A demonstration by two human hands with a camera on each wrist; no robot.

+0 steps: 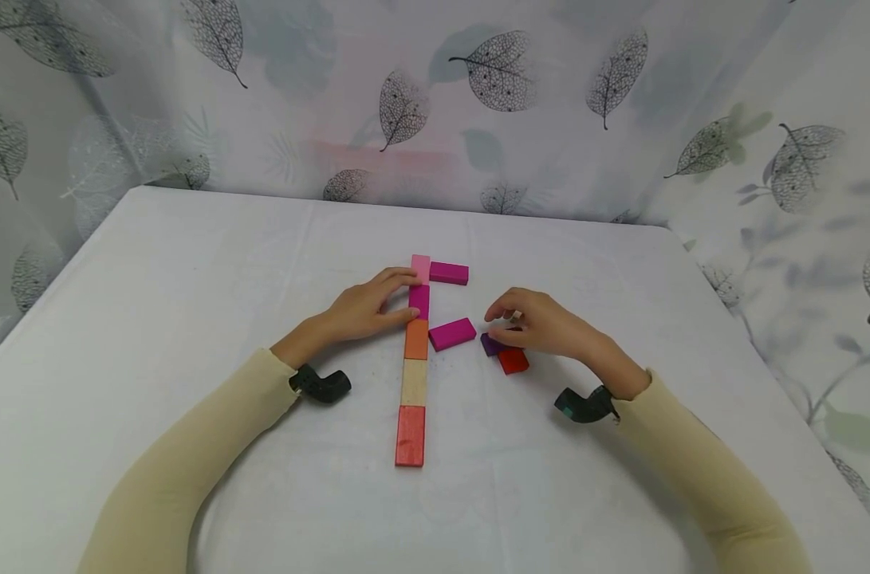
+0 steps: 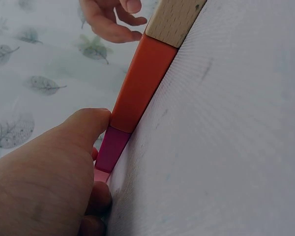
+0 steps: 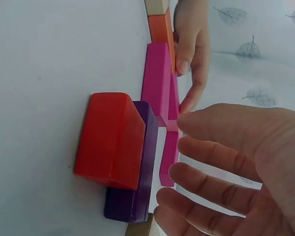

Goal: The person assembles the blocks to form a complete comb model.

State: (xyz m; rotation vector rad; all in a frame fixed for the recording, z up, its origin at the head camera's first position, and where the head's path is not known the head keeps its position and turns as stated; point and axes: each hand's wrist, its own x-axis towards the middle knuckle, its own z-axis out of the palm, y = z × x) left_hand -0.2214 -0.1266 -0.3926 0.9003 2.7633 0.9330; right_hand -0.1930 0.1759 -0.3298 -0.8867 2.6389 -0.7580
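A straight column of blocks runs along the table: a light pink block [image 1: 421,265], a magenta block [image 1: 419,303], an orange block [image 1: 416,340], a plain wood block [image 1: 415,383] and a red block [image 1: 410,436]. Against its left side my left hand [image 1: 366,307] rests, fingertips at the light pink block and thumb by the magenta-orange joint. My right hand [image 1: 545,323], fingers loosely bent and holding nothing, hovers beside a purple block [image 3: 132,196]. Touching that block is a bright red block [image 3: 110,140]. A brownish block [image 3: 140,228] shows only partly beyond the purple one.
Two more magenta blocks, an upper one [image 1: 449,273] and a slanted lower one [image 1: 452,334], branch off the column's right side. A white cloth covers the table [image 1: 262,494]. Behind it hangs a leaf-patterned curtain [image 1: 435,104].
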